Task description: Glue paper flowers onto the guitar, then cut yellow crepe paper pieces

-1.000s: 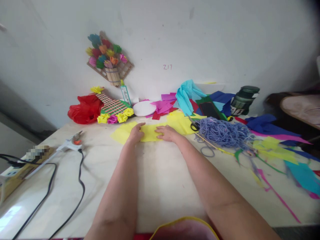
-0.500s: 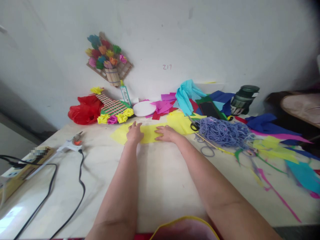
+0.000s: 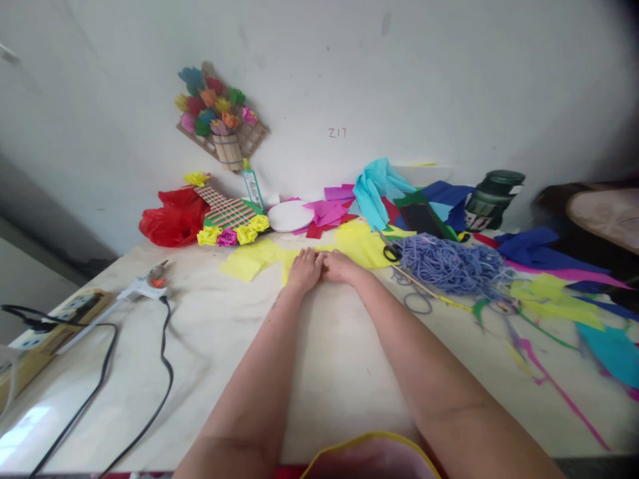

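Note:
A sheet of yellow tissue paper point(image 3: 252, 259) lies spread on the pale table point(image 3: 324, 346), toward the far side. My left hand point(image 3: 305, 268) and my right hand point(image 3: 337, 266) lie side by side on its middle, palms down, fingers stretched flat and touching each other. Neither hand holds anything; both press on the paper. More yellow paper point(image 3: 362, 243) lies just beyond my right hand.
Black-handled scissors point(image 3: 389, 249) and a heap of purple yarn point(image 3: 449, 263) lie right of my hands. Coloured paper scraps point(image 3: 549, 286) cover the right side. A glue gun point(image 3: 144, 286) with black cable and a power strip point(image 3: 64, 313) sit left. Paper-flower crafts point(image 3: 227, 223) stand by the wall.
My left hand has slid right across the yellow paper until it meets my right hand. The paper's left part now lies uncovered and slightly rumpled.

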`<state>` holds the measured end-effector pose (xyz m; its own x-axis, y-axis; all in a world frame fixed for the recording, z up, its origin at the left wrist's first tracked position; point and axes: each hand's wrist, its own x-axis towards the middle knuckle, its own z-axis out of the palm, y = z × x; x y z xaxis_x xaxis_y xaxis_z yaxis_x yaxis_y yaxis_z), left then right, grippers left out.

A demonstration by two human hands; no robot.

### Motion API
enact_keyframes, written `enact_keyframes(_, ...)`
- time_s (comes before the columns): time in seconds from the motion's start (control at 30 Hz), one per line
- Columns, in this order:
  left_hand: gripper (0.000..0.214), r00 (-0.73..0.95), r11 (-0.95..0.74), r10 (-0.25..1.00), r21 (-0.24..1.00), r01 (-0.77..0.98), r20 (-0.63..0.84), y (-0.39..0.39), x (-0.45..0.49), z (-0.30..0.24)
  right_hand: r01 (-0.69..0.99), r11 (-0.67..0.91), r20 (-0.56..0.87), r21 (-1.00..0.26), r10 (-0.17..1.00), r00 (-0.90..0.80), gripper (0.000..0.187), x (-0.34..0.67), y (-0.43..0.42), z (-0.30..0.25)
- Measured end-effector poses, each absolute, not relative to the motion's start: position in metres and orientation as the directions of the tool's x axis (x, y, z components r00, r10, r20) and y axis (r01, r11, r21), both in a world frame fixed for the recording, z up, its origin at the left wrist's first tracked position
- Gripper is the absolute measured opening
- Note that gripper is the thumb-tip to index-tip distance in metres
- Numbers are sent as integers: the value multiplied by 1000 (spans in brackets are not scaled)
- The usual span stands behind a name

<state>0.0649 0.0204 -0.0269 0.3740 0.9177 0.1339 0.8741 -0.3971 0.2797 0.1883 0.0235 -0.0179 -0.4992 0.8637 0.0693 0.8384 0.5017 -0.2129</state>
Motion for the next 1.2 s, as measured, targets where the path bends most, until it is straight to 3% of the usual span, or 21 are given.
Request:
enact_keyframes(0.1,46,383,-384,923,212,899,48,18,58,-30,833,516,80,-202,856,-511,37,188,25,-19)
enact_keyframes(0.3,50,335,-329,942,229,916,11,17,57,-26,827,527,67,-194,849,-525,40,190,22,-14)
enact_keyframes(0.63,57,316,-314,949,193,930,20,22,61,-34,808,422,7,-411,888,-461,42,220,33,-17)
enact_keyframes(0.8,59,291,-293,956,184,938,37,22,62,-35,764,379,54,-522,909,-414,36,229,32,-19)
enact_keyframes(1.0,60,279,-280,960,178,943,32,20,64,-34,714,178,124,-677,984,-127,37,221,32,-15)
enact_keyframes(1.1,59,273,-276,961,166,947,46,21,65,-34,601,200,199,-774,978,-70,40,208,30,-8)
enact_keyframes(1.2,58,277,-283,959,154,947,58,21,65,-35,571,265,225,-777,964,-140,42,192,26,-5)
